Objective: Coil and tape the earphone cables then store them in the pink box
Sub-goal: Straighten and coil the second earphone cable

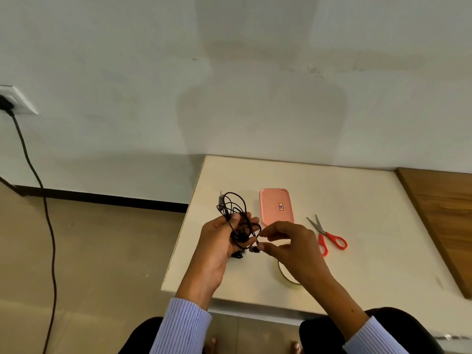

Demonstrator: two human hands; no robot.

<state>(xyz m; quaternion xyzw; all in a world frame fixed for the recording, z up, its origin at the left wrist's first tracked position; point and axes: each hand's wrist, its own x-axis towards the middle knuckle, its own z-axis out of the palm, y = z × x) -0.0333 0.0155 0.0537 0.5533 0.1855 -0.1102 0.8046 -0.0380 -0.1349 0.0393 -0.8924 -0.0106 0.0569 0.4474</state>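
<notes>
left hand: mine, frame centre, fingers curled round the black thin-cord earphone cable bundle; loose loops stick up past my fingertips.
right hand: thumb and forefinger pinch the earbud end of the same cable, other fingers loosely bent.
step: coiling, I judge; loops uneven, no tape on yet.
next: wind the tail in, keep the coil pinched, free my right hand for tape.
tape: clear roll of adhesive tape, mostly hidden under my right wrist.
scissors: red-handled steel scissors, right of my hand.
box: pink rounded plastic box, lid on, behind my hands on the white tabletop; needs opening.
snag risk: loose loops tangling.
</notes>
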